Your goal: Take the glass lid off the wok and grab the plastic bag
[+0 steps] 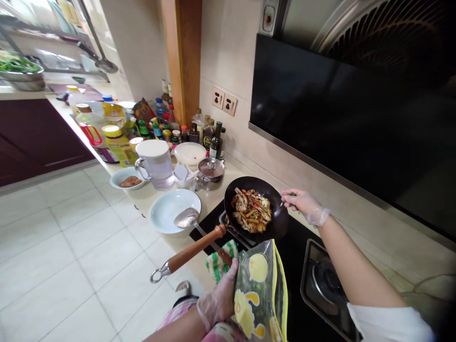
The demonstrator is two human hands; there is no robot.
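Gripping the bag (254, 294) in our left hand (221, 297), we pinched likely greens (292, 194) in our right hand (302, 203); bag seemed floppy, slippery, best held by its rim (283, 278).

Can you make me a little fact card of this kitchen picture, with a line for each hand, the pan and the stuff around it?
Left hand: holding a clear bag with yellow edging
Right hand: at the wok's right side; what it pinches is unclear
Wok: black, wooden-handled, on the stove
Inside: cooked-looking food pieces
Left of wok: white dish, lidded pitcher
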